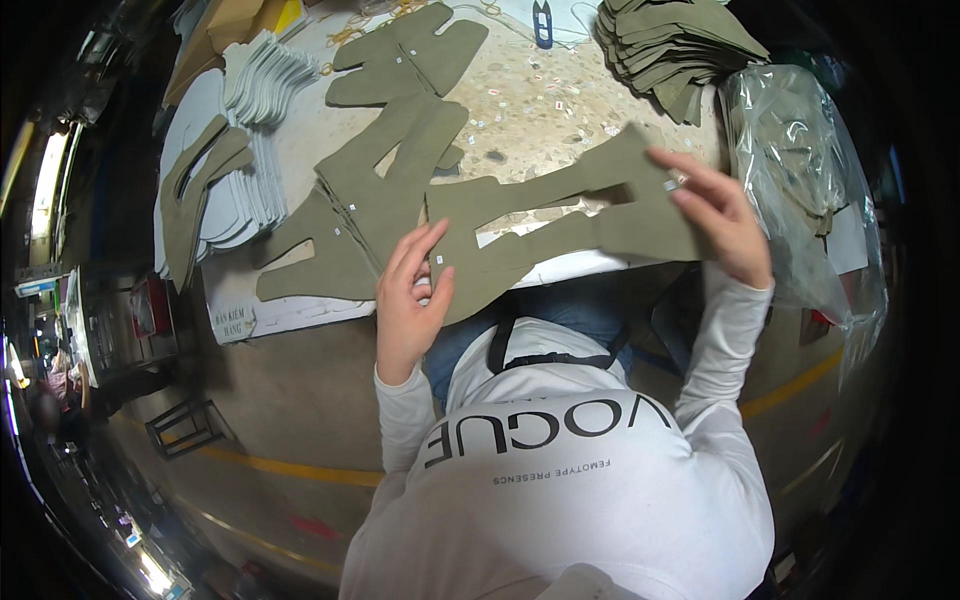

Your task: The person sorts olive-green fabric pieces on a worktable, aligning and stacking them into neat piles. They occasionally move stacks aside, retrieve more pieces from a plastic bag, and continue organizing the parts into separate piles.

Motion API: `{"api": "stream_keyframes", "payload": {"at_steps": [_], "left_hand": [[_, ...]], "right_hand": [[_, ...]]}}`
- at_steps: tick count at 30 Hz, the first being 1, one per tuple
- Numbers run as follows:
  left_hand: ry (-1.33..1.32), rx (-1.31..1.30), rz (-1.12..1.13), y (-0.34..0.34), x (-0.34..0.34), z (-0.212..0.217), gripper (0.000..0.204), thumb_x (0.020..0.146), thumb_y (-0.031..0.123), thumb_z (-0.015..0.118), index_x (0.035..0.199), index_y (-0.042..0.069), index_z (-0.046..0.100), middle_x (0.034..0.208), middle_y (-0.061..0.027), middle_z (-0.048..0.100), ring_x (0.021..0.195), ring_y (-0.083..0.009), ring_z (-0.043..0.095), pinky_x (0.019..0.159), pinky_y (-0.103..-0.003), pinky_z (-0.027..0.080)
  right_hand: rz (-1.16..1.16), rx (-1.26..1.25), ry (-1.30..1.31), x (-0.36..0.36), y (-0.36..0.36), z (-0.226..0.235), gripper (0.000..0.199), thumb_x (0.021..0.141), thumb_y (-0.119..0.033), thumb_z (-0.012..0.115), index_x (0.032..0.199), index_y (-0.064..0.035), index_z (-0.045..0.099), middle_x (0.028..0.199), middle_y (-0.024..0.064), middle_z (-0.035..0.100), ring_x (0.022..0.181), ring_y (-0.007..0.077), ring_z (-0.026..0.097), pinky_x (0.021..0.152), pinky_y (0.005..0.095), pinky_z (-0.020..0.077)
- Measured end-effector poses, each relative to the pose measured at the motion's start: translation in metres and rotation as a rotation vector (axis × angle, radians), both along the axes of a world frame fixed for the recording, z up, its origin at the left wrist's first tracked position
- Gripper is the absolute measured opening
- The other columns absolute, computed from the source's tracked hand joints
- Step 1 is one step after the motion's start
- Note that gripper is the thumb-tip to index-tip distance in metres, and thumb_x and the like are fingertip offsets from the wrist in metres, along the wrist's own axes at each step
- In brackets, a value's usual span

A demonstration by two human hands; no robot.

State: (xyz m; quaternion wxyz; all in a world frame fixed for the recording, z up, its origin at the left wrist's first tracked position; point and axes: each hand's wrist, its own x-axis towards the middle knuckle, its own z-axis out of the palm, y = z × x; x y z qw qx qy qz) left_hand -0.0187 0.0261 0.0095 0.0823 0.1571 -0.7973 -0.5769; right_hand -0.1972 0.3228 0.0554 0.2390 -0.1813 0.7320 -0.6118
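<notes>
A flat olive-green cut piece (475, 250) with long slots stretches between my hands along the table's near edge. My left hand (408, 305) rests on its left end, fingers and thumb apart around a small white label (438, 260). At the other end my right hand (728, 215) grips the piece between fingers and thumb; that end is blurred and raised. Another small white label (671, 185) shows by the right fingertips. To the left, more olive cut pieces (375, 190) overlap one another, bearing similar labels. A further labelled pair (410, 55) lies beyond them.
Pale grey cut pieces (262, 85) are stacked at the left, with a dark olive one (200, 190) over them. Blue thread snips (543, 25) lie at the back. An olive stack (675, 45) and a clear plastic bag (800, 150) are at the right. Small labels are scattered across the tabletop (520, 110).
</notes>
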Motion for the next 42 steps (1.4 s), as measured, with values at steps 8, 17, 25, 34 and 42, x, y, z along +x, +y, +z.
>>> {"api": "stream_keyframes", "payload": {"at_steps": [8,17,25,34,42], "left_hand": [[0.021,-0.084,0.024,0.005,0.001,0.010,0.045,0.088,-0.004,0.057,0.132,0.004,0.058,0.132,-0.0117,0.054,0.076,-0.0068,0.055,0.055,-0.019,0.049],[0.065,-0.137,0.028,0.009,0.002,0.016,0.043,0.090,-0.002,0.054,0.133,0.002,0.056,0.127,-0.0150,0.058,0.082,-0.0140,0.066,0.057,-0.023,0.053],[0.129,-0.226,0.056,0.006,-0.002,0.010,0.045,0.092,0.005,0.058,0.136,0.003,0.052,0.128,-0.0174,0.058,0.086,-0.0214,0.068,0.061,-0.026,0.055],[0.283,-0.608,-0.235,-0.011,-0.016,0.055,0.045,0.082,-0.001,0.060,0.125,0.010,0.063,0.127,-0.0123,0.059,0.082,-0.0266,0.066,0.070,-0.033,0.053],[0.252,-0.824,-0.470,-0.066,-0.045,0.152,0.045,0.079,-0.001,0.060,0.122,0.010,0.065,0.126,-0.0091,0.062,0.100,-0.0293,0.066,0.083,-0.034,0.054]], "right_hand": [[-0.047,0.147,0.524,0.017,-0.002,0.062,0.045,0.088,0.004,0.052,0.131,-0.0029,0.060,0.123,0.0082,0.059,0.092,0.0117,0.059,0.081,0.0224,0.0464],[0.203,0.152,0.548,0.082,-0.143,-0.024,0.041,0.080,0.004,0.057,0.121,0.0068,0.057,0.111,0.0242,0.057,0.086,0.0408,0.064,0.076,0.0419,0.0525],[0.216,0.015,0.485,0.091,-0.159,-0.023,0.039,0.084,-0.002,0.060,0.122,0.0054,0.057,0.104,0.0245,0.059,0.087,0.0421,0.063,0.076,0.0443,0.0524],[-0.213,-0.042,0.542,0.021,-0.118,-0.048,0.024,0.091,-0.002,0.058,0.113,-0.0034,0.069,0.102,0.0087,0.067,0.082,0.0171,0.064,0.069,0.0263,0.0502],[-0.253,-0.072,0.510,0.007,-0.098,-0.085,0.022,0.093,-0.002,0.057,0.109,-0.0039,0.071,0.099,0.0060,0.065,0.076,0.0075,0.056,0.062,0.0199,0.0421]]}}
